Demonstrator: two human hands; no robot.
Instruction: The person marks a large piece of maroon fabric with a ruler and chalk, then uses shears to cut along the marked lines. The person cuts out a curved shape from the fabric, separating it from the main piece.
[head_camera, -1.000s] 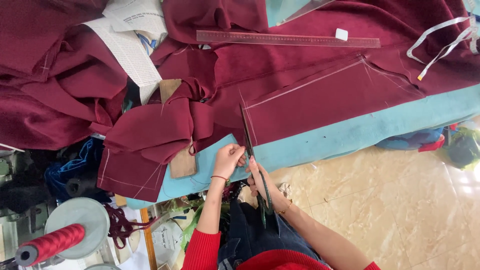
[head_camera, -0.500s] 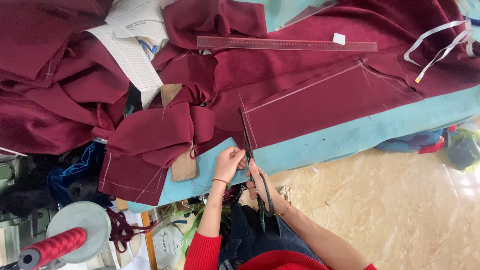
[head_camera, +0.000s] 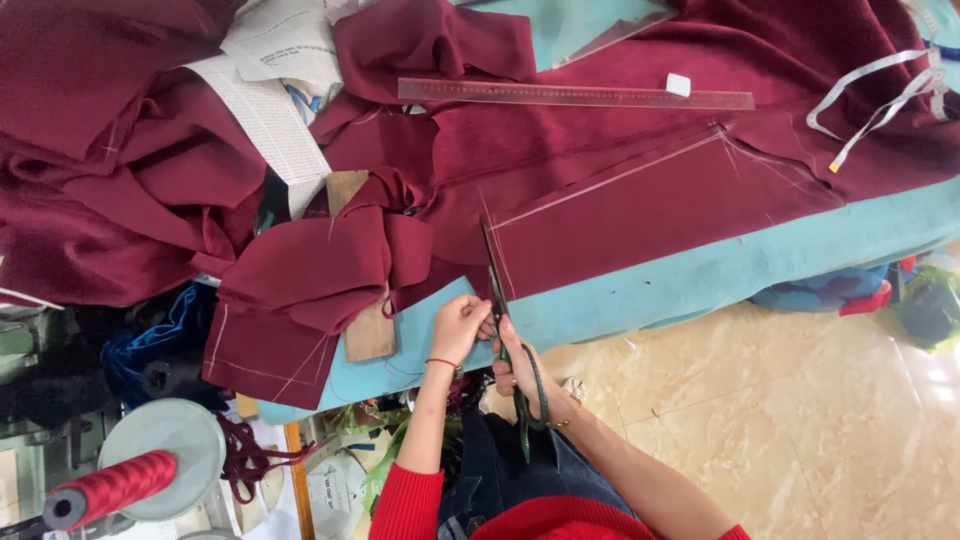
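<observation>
place: sewing workshop — cutting table (head_camera: 700, 285) | maroon cloth (head_camera: 640, 200) | long ruler (head_camera: 575, 95) | thread spool (head_camera: 110, 490)

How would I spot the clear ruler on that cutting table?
Start at the teal table covered in dark red fabric. Look to the far side of the cloth from the scissors. The ruler lies flat there: long, straight, see-through, unlike the limp white tape measure near its end.
</observation>
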